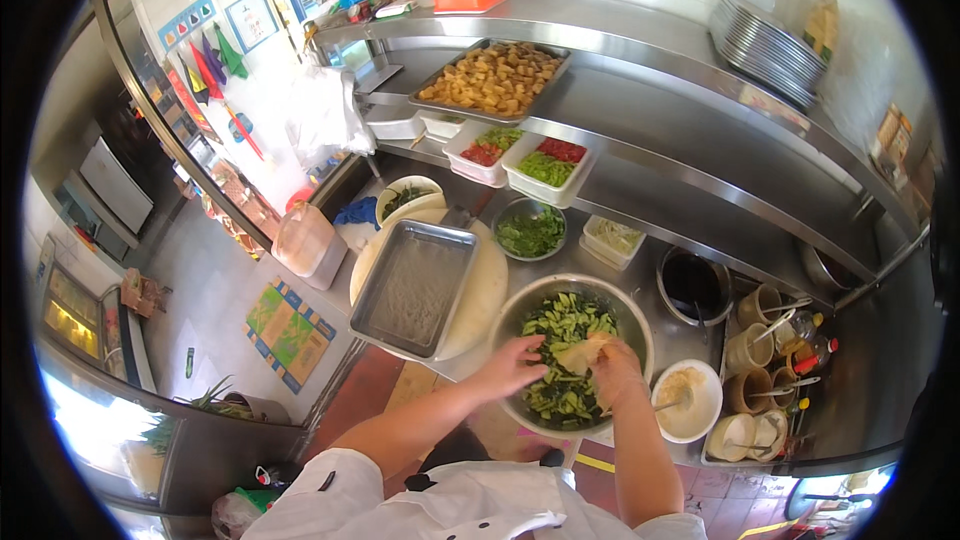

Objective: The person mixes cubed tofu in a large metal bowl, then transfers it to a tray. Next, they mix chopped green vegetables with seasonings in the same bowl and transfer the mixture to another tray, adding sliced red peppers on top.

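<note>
A large steel bowl point(634, 315) of cut green vegetables point(562, 322) stands in front of me. Over its left part is my left hand point(517, 367), bare, with fingers apart and nothing between them. My right hand point(619, 371) is above the bowl's right side, in a thin clear glove, and pale, thin, crumpled material point(581, 354) hangs from its fingers; I cannot tell whether this is a second glove or part of the same one. Just right of the bowl is a white bowl point(705, 420) of tan paste with a spoon in it.
An empty metal tray point(412, 289) rests on a round cutting board point(487, 277) at left. Behind the bowl are a bowl of leafy greens point(530, 230), a pot of dark liquid point(690, 285) and steel shelves point(637, 195). Seasoning containers point(750, 349) and bottles point(817, 352) stand at right.
</note>
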{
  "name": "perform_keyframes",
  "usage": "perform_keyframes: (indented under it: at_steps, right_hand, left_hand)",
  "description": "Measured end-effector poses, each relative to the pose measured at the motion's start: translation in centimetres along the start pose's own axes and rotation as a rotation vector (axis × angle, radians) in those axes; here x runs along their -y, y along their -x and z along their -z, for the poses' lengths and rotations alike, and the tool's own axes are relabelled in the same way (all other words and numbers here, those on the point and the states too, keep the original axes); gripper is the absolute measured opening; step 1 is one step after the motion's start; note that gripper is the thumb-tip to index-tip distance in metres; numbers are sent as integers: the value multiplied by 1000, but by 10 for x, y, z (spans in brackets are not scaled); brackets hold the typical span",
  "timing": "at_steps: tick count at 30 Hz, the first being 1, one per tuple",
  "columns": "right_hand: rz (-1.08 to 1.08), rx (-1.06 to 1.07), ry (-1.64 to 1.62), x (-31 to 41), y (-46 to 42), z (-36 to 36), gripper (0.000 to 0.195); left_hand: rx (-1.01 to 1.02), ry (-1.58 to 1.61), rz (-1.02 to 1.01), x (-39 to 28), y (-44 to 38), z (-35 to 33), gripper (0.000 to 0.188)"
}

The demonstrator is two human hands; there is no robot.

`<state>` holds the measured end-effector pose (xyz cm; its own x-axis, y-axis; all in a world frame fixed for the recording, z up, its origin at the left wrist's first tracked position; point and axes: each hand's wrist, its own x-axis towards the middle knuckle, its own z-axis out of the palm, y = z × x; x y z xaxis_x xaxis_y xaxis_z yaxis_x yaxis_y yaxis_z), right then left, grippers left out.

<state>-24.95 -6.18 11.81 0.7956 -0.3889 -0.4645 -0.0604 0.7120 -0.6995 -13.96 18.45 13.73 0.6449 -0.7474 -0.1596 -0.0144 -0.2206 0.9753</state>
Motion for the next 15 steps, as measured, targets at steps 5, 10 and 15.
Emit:
perform_keyframes:
  at_steps: [5, 10, 15]
  right_hand:
    - [32, -28, 25, -24, -20, -118, 23]
    - [32, 8, 23, -41, -38, -223, 33]
    - [255, -151, 777, -51, -44, -248, 35]
  left_hand:
    - [-12, 220, -83, 14, -34, 44, 59]
    - [-219, 140, 62, 20, -63, 191, 25]
    - [-611, -344, 23, 74, -152, 408, 28]
